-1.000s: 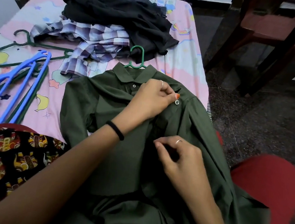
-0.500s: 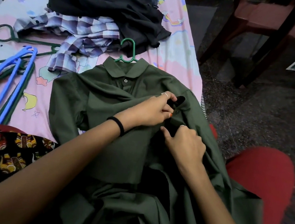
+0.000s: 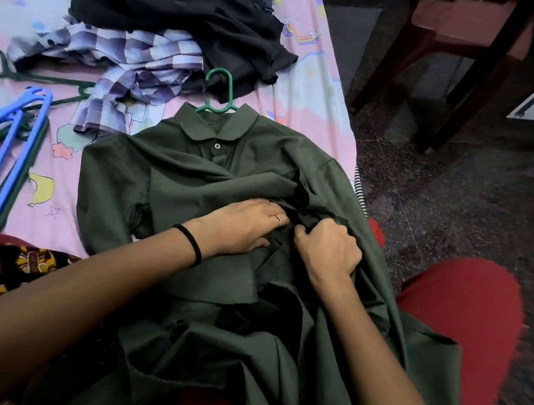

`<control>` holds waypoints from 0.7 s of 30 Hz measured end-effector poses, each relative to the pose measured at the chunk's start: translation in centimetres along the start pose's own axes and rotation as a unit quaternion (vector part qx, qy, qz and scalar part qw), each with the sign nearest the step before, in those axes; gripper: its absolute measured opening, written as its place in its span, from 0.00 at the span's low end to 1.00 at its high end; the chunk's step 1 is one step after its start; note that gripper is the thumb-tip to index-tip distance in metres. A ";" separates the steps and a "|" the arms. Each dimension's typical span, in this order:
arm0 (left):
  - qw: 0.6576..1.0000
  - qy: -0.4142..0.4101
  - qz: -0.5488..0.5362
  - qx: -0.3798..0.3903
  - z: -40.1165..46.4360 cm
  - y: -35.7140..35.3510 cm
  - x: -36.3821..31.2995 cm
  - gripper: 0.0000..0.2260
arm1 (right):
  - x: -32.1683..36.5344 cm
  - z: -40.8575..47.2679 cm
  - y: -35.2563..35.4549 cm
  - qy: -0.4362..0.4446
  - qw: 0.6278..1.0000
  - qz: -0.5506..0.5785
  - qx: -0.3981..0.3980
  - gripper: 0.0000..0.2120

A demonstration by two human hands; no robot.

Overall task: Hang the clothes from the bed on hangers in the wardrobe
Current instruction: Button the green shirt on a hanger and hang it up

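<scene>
A home bedroom; a bed [image 3: 315, 114] in cartoon-print pink sheet, wooden chair [image 3: 461, 34] beside it.

We see a bed [image 3: 319, 108] under a pink cartoon sheet. A green shirt [image 3: 193, 194] on a green hanger [image 3: 220, 92] lies beneath our hands. Beyond them lie a checked shirt [image 3: 135, 64] and black clothes [image 3: 181, 9]; left, blue hangers [image 3: 2, 145] and, perhaps, dark green ones [image 3: 27, 76].

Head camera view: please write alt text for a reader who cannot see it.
Both hands, left hand and right hand, work at the front placket of a green shirt lying on a green hanger on the bed. Behind lie a checked shirt, black clothes and spare hangers.
</scene>
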State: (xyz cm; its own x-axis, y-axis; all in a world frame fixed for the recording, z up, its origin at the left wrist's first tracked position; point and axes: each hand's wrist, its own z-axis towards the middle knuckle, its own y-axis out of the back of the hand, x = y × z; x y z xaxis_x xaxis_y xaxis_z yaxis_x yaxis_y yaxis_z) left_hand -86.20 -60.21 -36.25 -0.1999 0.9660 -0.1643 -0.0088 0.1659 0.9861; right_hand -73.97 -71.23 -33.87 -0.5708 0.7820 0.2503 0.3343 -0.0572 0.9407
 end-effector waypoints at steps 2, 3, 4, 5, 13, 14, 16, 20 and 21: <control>1.000 -0.003 0.003 -0.020 0.0 -0.2 0.3 0.18 | 0.0 0.0 0.1 -0.007 1.000 0.003 0.008 0.20; 1.000 0.000 -0.001 -0.027 0.0 -0.2 0.4 0.16 | 0.0 0.0 0.2 -0.013 1.000 0.007 0.013 0.20; 0.999 0.003 -0.004 -0.034 0.1 -0.1 0.4 0.14 | -0.1 0.1 0.2 -0.018 1.000 0.012 0.019 0.20; 0.999 0.006 -0.003 -0.044 0.1 0.0 0.5 0.12 | -0.2 0.1 0.3 -0.024 0.999 0.020 0.024 0.20; 0.992 0.048 0.074 -0.087 -0.5 0.1 1.1 0.06 | -1.3 0.2 0.9 -0.001 0.984 0.142 0.105 0.21; 0.991 0.049 0.087 -0.093 -0.5 0.1 1.1 0.07 | -1.4 0.0 1.1 0.015 0.978 0.169 0.123 0.21; 0.986 0.052 0.130 -0.094 -0.6 0.6 0.8 0.07 | -1.8 -0.6 1.7 0.044 0.967 0.208 0.138 0.19; 0.980 0.060 0.142 -0.127 -0.9 1.6 0.2 0.08 | -2.7 -1.4 2.9 0.053 0.959 0.265 0.088 0.16; 0.981 0.059 0.132 -0.129 -1.0 1.5 0.1 0.09 | -2.8 -1.4 2.7 0.046 0.952 0.289 0.090 0.15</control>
State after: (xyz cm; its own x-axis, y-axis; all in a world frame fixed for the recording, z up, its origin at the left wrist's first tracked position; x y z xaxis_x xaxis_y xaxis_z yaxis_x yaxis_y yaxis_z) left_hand -87.17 -60.10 -34.76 -0.3409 0.9360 0.0876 -0.1863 -0.1586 0.9696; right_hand -72.49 -74.41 -31.71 -0.3137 0.5939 0.7409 0.7311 -0.3468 0.5876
